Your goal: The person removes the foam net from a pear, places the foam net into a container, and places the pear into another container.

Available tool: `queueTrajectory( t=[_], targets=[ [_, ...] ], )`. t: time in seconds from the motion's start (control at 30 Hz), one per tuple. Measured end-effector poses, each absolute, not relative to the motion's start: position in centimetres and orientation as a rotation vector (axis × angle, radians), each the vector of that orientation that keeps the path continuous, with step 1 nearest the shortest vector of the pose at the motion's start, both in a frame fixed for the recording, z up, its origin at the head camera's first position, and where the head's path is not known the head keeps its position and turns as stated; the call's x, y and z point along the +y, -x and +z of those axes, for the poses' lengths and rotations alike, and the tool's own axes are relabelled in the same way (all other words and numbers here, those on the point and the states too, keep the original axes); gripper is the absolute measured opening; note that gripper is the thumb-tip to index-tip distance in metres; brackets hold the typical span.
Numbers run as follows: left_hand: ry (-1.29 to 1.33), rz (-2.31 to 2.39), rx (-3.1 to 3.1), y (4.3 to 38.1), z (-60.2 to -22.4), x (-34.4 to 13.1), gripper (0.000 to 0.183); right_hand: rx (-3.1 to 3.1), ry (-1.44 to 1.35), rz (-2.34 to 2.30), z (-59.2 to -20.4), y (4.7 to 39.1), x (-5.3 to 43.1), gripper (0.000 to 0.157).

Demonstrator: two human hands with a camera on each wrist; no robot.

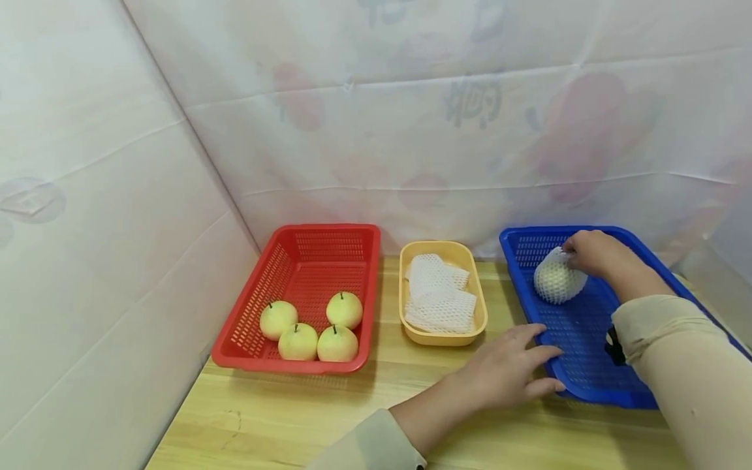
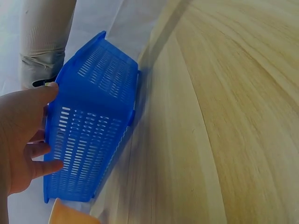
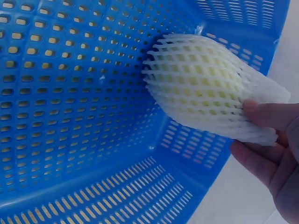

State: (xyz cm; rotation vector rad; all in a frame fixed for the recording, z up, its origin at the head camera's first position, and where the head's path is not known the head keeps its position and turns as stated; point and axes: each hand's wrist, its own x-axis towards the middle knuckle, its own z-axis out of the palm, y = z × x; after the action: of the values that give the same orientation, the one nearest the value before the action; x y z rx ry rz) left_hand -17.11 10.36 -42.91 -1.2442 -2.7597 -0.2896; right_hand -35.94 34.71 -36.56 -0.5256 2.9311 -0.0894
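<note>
My right hand [image 1: 599, 254] pinches the loose end of a white foam fruit net [image 3: 191, 84] between thumb and fingers. Inside the net is a round pale yellow fruit, seen through the mesh. The netted fruit is in the far left corner of the blue basket [image 1: 578, 326]; whether its weight rests on the basket floor I cannot tell. With spread fingers, my left hand [image 1: 508, 369] touches the near left rim of this basket, its thumb on the rim in the left wrist view.
At left stands a red basket [image 1: 305, 281] with several yellow pears [image 1: 298, 341], stems up. Between the baskets, a small yellow-orange tray [image 1: 443, 338] holds more white foam nets [image 1: 440, 310]. All stand on a wooden table [image 1: 235, 418] before a hanging pale cloth [image 1: 440, 150].
</note>
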Motion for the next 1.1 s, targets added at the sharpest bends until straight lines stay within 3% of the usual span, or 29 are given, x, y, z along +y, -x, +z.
queueTrajectory(
  t=[0.53, 0.9, 1.1],
  targets=[
    [1.186, -0.533, -2.83, 17.5, -43.9, 10.2, 0.051, 3.014, 0.698, -0.056, -34.7, 33.6, 33.1, 0.028],
    [0.989, -1.326, -2.741, 17.6, -44.4, 9.6, 0.041, 3.141, 0.931, -0.085, -30.7, 29.3, 31.0, 0.028],
    [0.725, -1.892, -2.486, 17.8, -45.1, 9.2, 0.034, 3.226, 1.138, -0.177, -28.7, 26.5, 29.8, 0.025]
  ],
)
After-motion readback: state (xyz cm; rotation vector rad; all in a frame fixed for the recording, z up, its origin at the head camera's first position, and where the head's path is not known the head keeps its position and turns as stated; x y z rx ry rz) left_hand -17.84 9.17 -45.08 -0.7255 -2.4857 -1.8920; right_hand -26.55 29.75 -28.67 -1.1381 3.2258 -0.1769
